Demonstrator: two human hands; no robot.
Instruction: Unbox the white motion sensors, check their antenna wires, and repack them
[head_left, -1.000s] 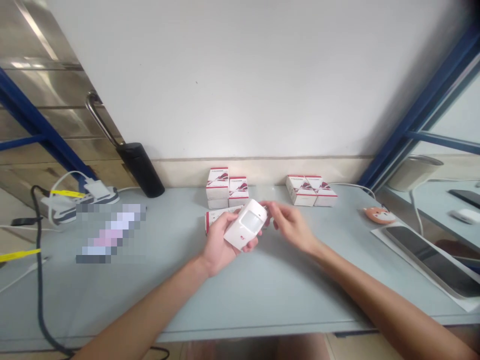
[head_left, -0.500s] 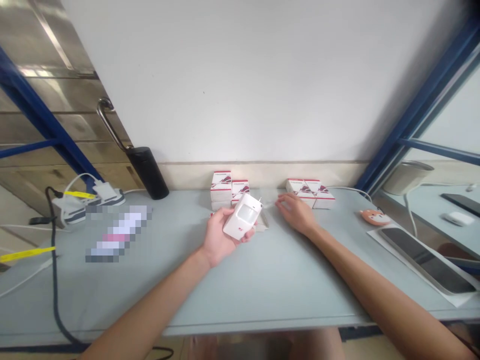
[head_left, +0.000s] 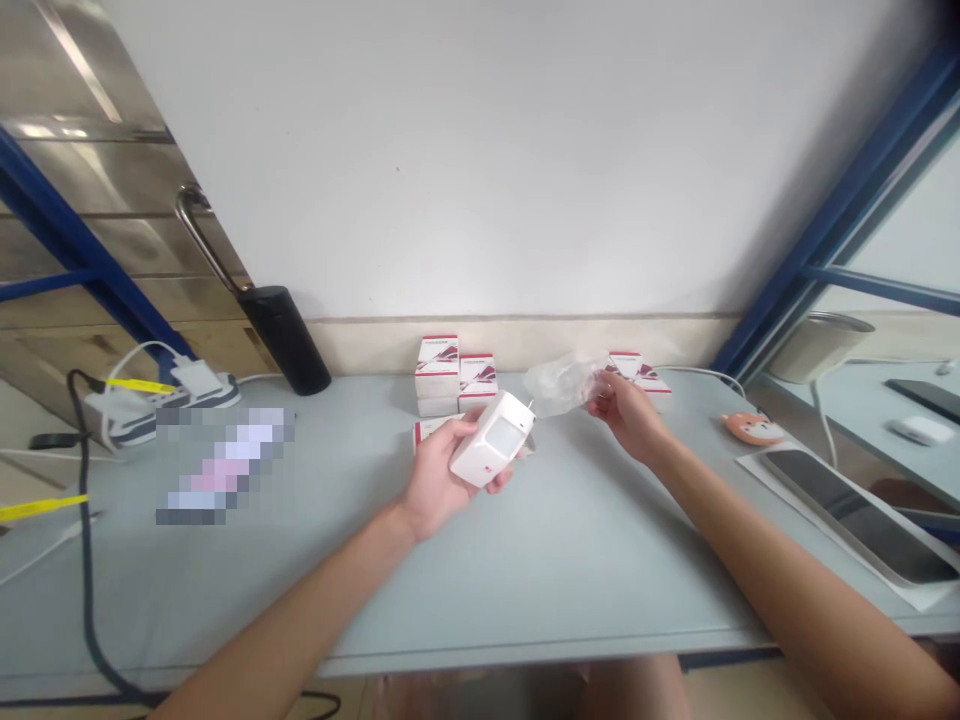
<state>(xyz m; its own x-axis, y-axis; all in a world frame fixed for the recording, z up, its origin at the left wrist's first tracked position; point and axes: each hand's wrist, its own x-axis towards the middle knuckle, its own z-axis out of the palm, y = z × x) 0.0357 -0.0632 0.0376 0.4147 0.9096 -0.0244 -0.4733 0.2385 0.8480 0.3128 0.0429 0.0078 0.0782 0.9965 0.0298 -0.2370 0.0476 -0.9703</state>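
My left hand (head_left: 439, 475) is wrapped round a white motion sensor (head_left: 493, 440), tilted, with its lens window facing up and a short thin antenna at the top. A clear plastic bag (head_left: 562, 385) is pinched in the fingers of my right hand (head_left: 630, 412) and stretches out to the left, above the desk. Behind the sensor lies a small carton (head_left: 429, 428), mostly hidden by my left hand. Farther back stand white and red cartons (head_left: 438, 372), some stacked. More cartons (head_left: 643, 372) are partly covered by the bag and my right hand.
The grey desk (head_left: 480, 590) runs up to a white wall. On the left are a black cylinder (head_left: 289, 340), a power strip (head_left: 172, 410) with cables and a blurred-out phone-like object (head_left: 225, 465). An orange animal-faced item (head_left: 752, 428) and a dark phone (head_left: 855, 515) lie right.
My right hand has taken hold of the plastic bag and lifted it off the desk, shifting slightly right. My left hand still holds the sensor, slightly turned.
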